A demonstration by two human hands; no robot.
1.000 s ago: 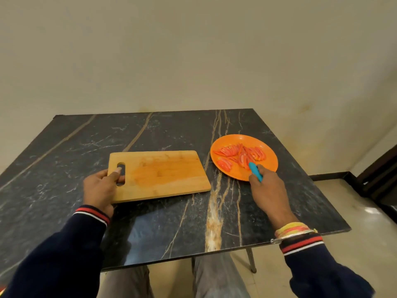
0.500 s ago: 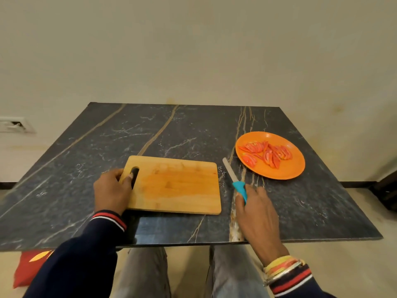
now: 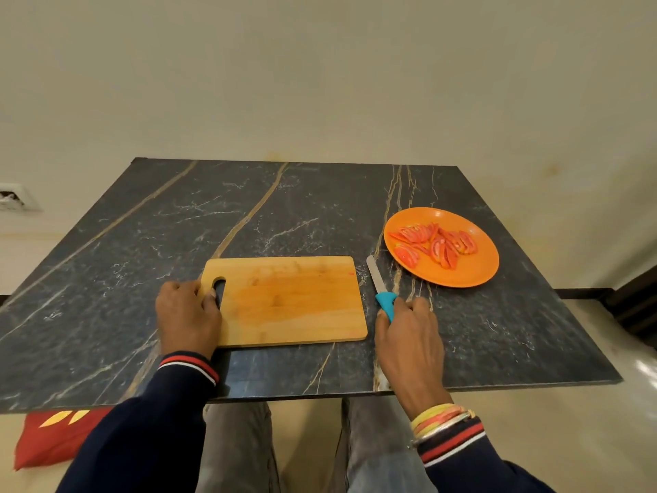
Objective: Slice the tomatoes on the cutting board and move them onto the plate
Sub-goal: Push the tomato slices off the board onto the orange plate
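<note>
A dark square table top of marble-patterned stone with pale and golden veins fills most of the view. A rectangular wooden cutting board with a slot handle at its left end lies flat on the near middle of it. Right of the board and a little farther away, apart from it, sits a round orange plate. A loose heap of red tomato slices rests on the side of the plate nearer the board.

The left hand grips the board's left end, its fingers curled over the edge and one fingertip in the slot. The right hand, just right of the board's near corner, has its fingers wrapped round the blue handle of a small knife. The knife's pale blade points away along the board's right edge, between board and plate, touching neither.

Both arms wear navy sleeves with red-and-white cuffs. The right wrist carries yellow and orange bands.

On the floor, below and left of the board, a red cushion shows under the table's near edge. A wall socket sits far left of the board.
</note>
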